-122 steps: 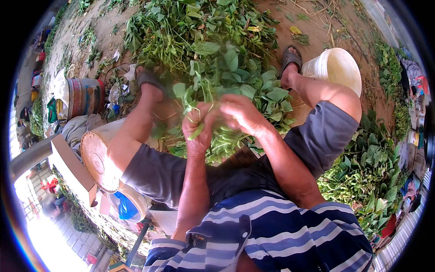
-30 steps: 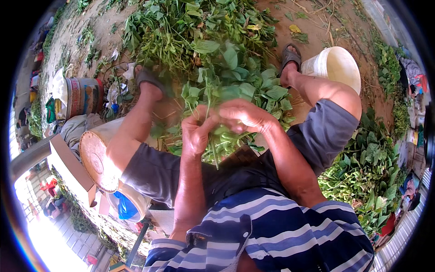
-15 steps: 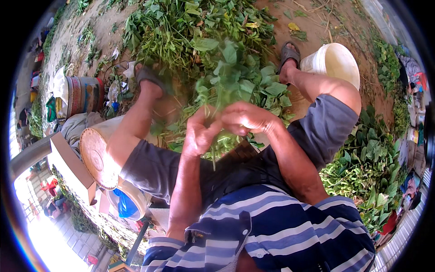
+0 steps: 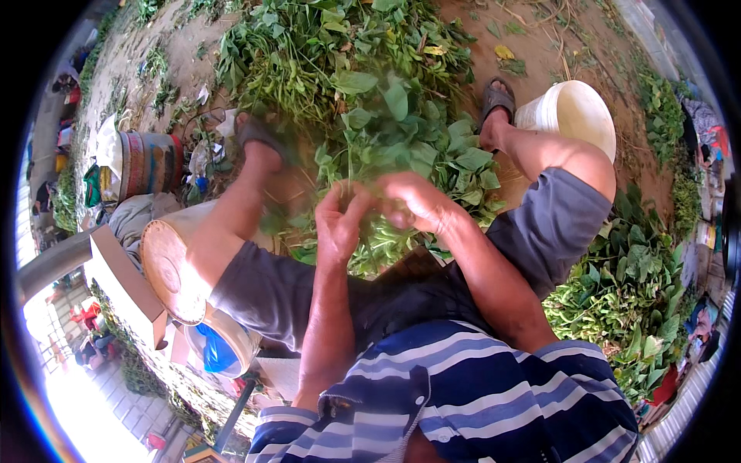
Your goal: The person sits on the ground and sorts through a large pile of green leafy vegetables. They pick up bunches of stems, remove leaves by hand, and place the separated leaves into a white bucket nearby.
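Observation:
My left hand [image 4: 342, 217] grips a green plant stem [image 4: 349, 162] with leaves at its top, held upright in front of my lap. Beside it on the right, my right hand [image 4: 413, 202] is bent in toward the stem, its fingertips smeared by motion, so what they hold cannot be made out. Below the hands lie green pods [image 4: 382, 241] with a dark brown object [image 4: 417, 262] at my lap, only partly visible. A large heap of leafy pod-bearing plants [image 4: 340, 46] spreads between and beyond my sandaled feet.
A white bucket [image 4: 575, 116] lies tipped by my right foot. More plants [image 4: 617, 301] are piled to my right. At left are a round container [image 4: 166, 270], a cardboard piece [image 4: 116, 274], a bucket with blue plastic [image 4: 216, 347] and a patterned drum [image 4: 147, 166] on littered ground.
Both hands stay together around the stem, shifting slightly since half a second ago, when they sat a little more closely. The right fingers have moved and are more blurred now.

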Tool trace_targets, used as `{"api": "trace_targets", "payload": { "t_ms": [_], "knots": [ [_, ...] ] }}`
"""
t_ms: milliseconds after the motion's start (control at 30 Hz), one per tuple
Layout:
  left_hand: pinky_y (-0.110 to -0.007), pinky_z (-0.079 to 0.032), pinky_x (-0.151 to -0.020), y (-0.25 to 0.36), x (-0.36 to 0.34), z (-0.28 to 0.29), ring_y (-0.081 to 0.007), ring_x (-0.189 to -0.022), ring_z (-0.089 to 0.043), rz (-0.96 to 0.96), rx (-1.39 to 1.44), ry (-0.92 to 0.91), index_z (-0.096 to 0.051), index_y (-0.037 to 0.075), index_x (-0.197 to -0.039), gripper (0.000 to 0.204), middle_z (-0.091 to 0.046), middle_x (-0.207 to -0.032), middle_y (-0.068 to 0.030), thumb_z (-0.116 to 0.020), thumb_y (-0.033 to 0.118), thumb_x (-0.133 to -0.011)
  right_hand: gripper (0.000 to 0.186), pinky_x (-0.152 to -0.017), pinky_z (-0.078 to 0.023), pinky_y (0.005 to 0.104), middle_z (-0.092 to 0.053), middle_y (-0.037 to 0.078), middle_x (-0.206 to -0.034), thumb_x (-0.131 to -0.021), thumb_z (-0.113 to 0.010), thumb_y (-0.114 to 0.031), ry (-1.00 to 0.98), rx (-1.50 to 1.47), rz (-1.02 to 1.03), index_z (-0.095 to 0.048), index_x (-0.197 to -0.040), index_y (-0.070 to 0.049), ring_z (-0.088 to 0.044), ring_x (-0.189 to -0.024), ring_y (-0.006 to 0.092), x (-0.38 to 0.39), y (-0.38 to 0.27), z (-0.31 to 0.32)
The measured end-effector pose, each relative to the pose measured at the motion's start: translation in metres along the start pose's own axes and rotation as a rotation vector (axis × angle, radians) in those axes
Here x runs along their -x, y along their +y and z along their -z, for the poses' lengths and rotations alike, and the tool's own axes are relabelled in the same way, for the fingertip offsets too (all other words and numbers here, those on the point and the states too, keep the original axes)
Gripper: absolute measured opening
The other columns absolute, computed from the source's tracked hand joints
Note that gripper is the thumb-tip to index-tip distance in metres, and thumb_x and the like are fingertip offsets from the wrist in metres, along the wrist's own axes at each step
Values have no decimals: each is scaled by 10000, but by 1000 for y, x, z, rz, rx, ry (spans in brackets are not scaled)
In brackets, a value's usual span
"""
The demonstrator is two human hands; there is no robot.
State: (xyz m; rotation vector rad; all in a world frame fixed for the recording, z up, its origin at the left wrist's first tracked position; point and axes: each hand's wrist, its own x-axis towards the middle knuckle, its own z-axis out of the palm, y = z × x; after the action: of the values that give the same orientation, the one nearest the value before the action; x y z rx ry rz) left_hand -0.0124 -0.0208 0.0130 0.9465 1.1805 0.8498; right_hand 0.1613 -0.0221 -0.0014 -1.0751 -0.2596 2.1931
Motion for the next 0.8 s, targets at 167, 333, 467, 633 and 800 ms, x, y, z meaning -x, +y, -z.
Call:
{"api": "trace_targets", "payload": {
  "t_ms": [167,333,467,633,800],
  "knots": [
    [-216,-494,-583,1,0,1,-88,-701,-609,32,390,77,-597,63,-965,97,-655,-851,-29,-652,107,-899,215,-380,-291,217,-524,-4,-613,-935,-550,-204,-24,282,122,-631,-883,-12,-404,-430,55,1,-2,5],
    [-220,-487,-712,0,-2,0,-94,-824,-621,-55,270,21,-544,42,-1177,327,-667,-966,-38,-637,13,-864,269,-421,-288,227,-457,-35,-577,-953,-536,-237,211,170,254,-633,-893,7,-389,-466,46,8,-19,3],
    [-244,-477,-778,9,2,-12,-116,-894,-614,-32,-72,-125,-467,12,-1302,476,-660,-992,-57,-601,-21,-846,317,-474,-334,292,-489,-3,-564,-945,-557,-262,303,369,352,-628,-811,16,-444,-503,99,-8,-10,15],
    [-265,-480,-790,11,6,-17,-137,-936,-606,43,-183,-160,-477,-18,-1272,461,-652,-1070,-79,-653,66,-855,283,-442,-354,236,-599,17,-681,-957,-541,-233,228,697,362,-682,-968,13,-496,-523,71,-6,-10,20],
    [-326,-480,-869,-3,-7,-13,-192,-1003,-612,145,-20,-69,-518,-34,-1242,468,-648,-1096,-112,-691,213,-883,239,-446,-354,234,-585,8,-671,-945,-556,-200,190,660,395,-673,-924,7,-480,-523,56,-8,-4,9]
  ]
}}
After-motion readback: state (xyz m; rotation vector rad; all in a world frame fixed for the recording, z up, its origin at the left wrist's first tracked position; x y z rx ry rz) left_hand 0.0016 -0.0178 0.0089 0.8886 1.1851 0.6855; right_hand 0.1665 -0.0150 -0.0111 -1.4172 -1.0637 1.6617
